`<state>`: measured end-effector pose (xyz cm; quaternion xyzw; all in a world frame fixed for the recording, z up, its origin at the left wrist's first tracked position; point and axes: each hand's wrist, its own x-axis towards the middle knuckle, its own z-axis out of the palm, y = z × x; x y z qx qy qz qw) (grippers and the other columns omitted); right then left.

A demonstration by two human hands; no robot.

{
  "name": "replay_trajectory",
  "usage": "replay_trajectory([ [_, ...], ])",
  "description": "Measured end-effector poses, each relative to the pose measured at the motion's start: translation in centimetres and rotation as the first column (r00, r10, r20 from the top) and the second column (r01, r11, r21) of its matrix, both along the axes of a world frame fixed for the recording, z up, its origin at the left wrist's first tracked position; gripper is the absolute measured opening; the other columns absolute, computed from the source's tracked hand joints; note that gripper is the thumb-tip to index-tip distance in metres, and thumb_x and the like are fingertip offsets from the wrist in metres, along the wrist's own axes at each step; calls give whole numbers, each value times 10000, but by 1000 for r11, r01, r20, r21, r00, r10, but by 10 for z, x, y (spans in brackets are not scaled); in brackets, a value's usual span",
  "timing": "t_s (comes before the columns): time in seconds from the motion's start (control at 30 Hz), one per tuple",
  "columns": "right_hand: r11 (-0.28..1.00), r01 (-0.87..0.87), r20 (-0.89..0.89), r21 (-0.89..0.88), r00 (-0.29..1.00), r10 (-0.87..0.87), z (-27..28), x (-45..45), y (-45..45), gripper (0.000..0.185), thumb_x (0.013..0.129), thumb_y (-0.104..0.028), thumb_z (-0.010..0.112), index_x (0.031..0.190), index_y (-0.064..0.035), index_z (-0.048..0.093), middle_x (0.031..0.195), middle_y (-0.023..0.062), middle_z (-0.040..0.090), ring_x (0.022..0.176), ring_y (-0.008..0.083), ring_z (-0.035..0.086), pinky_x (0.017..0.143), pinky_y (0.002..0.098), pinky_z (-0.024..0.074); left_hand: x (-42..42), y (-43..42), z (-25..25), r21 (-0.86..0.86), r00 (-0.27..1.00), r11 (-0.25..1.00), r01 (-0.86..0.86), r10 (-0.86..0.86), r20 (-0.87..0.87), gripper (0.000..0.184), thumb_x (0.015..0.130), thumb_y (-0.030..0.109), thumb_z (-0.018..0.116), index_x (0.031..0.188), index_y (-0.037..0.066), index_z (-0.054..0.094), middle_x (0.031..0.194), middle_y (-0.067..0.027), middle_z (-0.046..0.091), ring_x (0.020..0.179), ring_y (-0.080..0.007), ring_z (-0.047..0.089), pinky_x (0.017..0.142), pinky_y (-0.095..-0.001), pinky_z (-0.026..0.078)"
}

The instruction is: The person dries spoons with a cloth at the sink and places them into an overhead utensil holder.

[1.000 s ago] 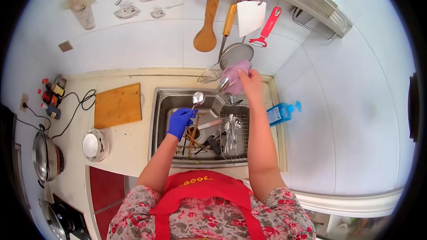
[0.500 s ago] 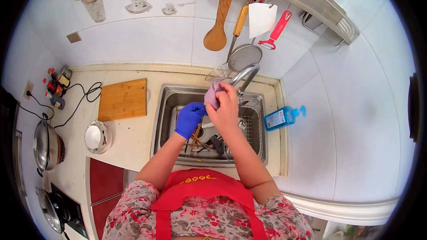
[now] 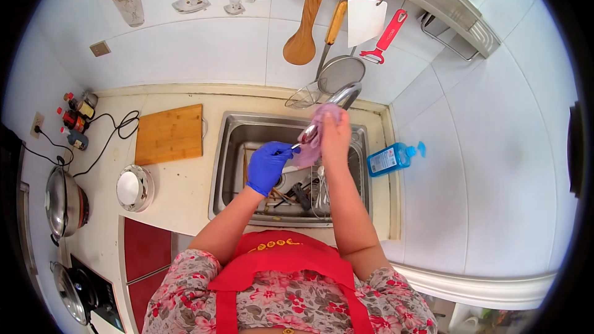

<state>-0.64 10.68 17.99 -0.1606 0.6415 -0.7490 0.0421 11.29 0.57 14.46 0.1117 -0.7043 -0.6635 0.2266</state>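
Observation:
My left hand [image 3: 266,166], in a blue glove, pinches the thin handle of a shiny metal spoon [image 3: 308,133] over the sink [image 3: 218,167]. Its bowl end points up and right toward the faucet [image 3: 351,91]. My bare right hand [image 3: 336,139] is closed around a purple cloth [image 3: 308,158], which wraps partly around the spoon and hides some of it. Below, chopsticks and dark-handled utensils [image 3: 302,195] lie in the sink basin. Several metal spoons [image 3: 320,188] sit in the wire rack on the basin's right side.
A blue pump bottle [image 3: 385,161] lies right of the sink. On the left counter are a wooden cutting board [image 3: 169,134], stacked bowls [image 3: 134,189], sauce bottles [image 3: 75,122] and a lidded pot [image 3: 62,203]. A strainer [image 3: 341,75] and a wooden spatula [image 3: 303,37] hang behind.
My right hand has moved right with the cloth, which was bunched and now hangs looser around the spoon. The spoon's shiny bowl end shows now. My left hand has shifted slightly.

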Motion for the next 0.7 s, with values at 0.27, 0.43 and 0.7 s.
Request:
replay_trajectory([
  [0.27, 943, -2, 302, -332, 947, 108, 9, 29, 18, 168, 843, -86, 492, 988, -3, 477, 922, 71, 539, 805, 175, 540, 755, 270, 444, -12, 0, -9, -247, 952, 926, -284, 302, 37, 114, 725, 106, 639, 796, 17, 638, 711, -102, 593, 632, -148, 554, 588, -265, 424],
  [0.43, 951, 205, -363, 232, 925, -111, -24, 29, 1, 158, 764, -41, 538, 903, 10, 484, 908, 112, 541, 783, 207, 538, 720, 282, 432, -14, 19, -1, -381, 955, 875, -298, 278, -107, 58, 714, 67, 615, 755, 26, 613, 718, -115, 550, 675, -246, 543, 621, -319, 419],
  [0.7, 932, 275, -214, 234, 950, -227, -8, 21, 5, 160, 757, 3, 528, 907, 9, 471, 839, 108, 570, 731, 185, 556, 677, 295, 450, -11, 21, -5, -97, 991, 988, -118, 124, 53, 113, 765, 77, 601, 850, 4, 618, 730, -85, 620, 650, -126, 571, 595, -247, 440],
])
